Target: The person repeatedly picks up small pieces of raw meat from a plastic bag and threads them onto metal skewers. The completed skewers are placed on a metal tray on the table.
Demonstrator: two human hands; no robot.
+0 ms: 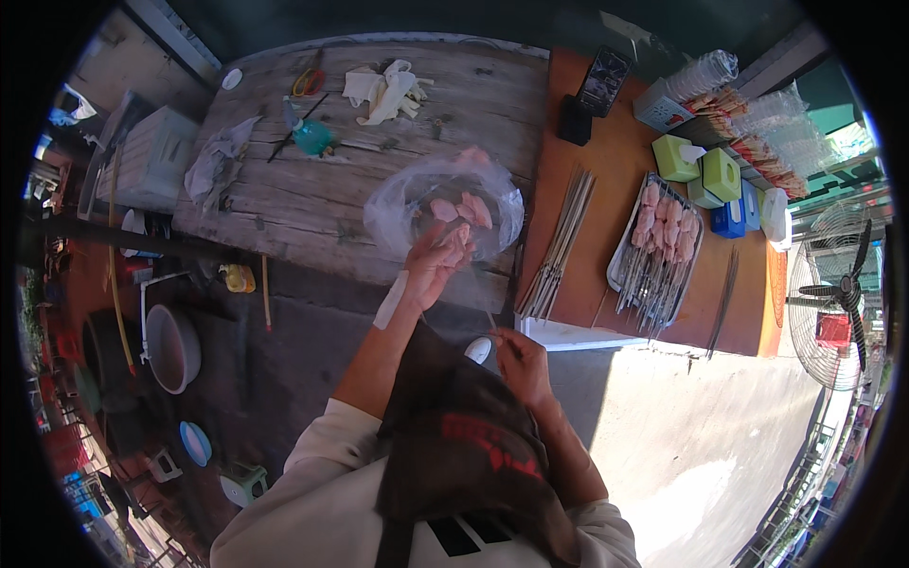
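My left hand point(425, 273) holds raw chicken pieces point(456, 241) over the near rim of a clear plastic bag point(394, 206). More raw chicken point(474, 210) lies inside the bag, which sits on a weathered wooden table. Lower and to the right, my right hand point(524, 366) pinches a thin skewer point(488, 312) that slants up toward the chicken. Whether its tip is in the meat is too fine to tell. On the orange tabletop to the right, a metal tray point(616, 270) bears several skewers of chicken point(664, 227). A bundle of bare flat skewers point(564, 241) lies between tray and bag.
Gloves point(389, 91), scissors point(309, 82) and a green spray bottle point(311, 136) lie on the wooden table. A phone point(605, 79) on a stand and tissue boxes point(675, 157) occupy the orange tabletop. A fan point(845, 287) stands at right, a grey basin point(170, 348) at left.
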